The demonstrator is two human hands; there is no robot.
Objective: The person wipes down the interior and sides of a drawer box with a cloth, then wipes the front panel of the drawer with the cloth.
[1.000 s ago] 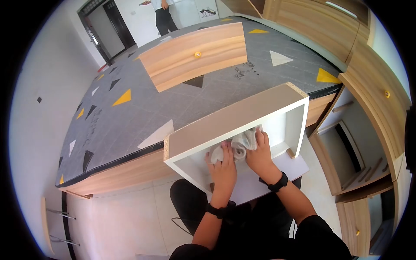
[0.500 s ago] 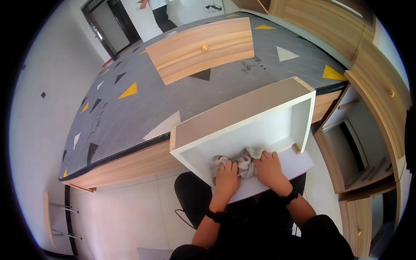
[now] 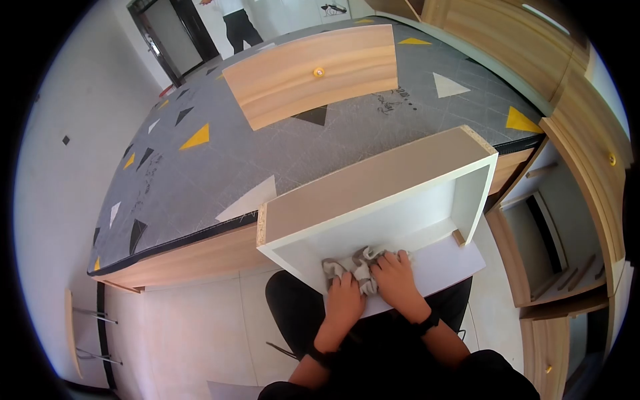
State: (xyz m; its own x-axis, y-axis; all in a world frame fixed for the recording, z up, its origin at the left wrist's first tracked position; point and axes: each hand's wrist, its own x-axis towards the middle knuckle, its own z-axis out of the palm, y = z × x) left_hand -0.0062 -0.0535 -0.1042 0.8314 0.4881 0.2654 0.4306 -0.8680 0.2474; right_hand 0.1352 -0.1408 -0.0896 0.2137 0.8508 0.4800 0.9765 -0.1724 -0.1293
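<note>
A crumpled grey-beige rag point(image 3: 362, 268) lies bunched on the bottom panel of a white drawer box point(image 3: 377, 190). My left hand point(image 3: 345, 298) is closed on the rag's left end, with its fingers curled into the folds. On the rag's right side my right hand point(image 3: 398, 280) also grips it, fingers bent over the cloth. The drawer box rests tilted across my lap, its far side against the bed's edge. Its near side has no front panel, and the bottom panel point(image 3: 453, 261) sticks out towards me. A small wooden block point(image 3: 459, 238) sits at the inner right corner.
A wooden drawer front point(image 3: 320, 87) with a yellow knob lies on the grey patterned mattress point(image 3: 193, 167). At right stands a wooden cabinet point(image 3: 507, 260) with an opening. A person point(image 3: 239, 27) stands at the far end, near a doorway. A folding stool point(image 3: 75, 333) is at left.
Both hands and the rag have moved left along the drawer bottom. The far person has moved left, and the view has shifted slightly.
</note>
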